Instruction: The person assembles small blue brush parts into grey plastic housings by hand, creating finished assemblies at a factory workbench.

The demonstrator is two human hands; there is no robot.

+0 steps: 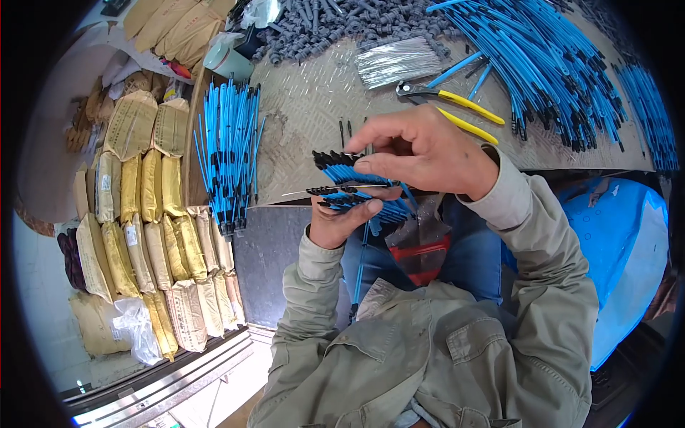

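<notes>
My left hand (334,224) clasps black-tipped blue rods (344,173); my right hand (435,153) curls at their tips, its pinch indistinct; grey fittings (325,32), twelve o'clock.

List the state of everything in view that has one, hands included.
Left hand: closed around the held rods.
Held rods: bunched, black ends showing.
Thin metal wire: straight, jutting left past the held rods.
Right hand: fingers bent at the black ends; whether pinching, unclear.
Pliers: lying on the table, handles spread.
Silvery wires: stacked flat.
Grey parts: heaped.
Packages: packed in rows.
</notes>
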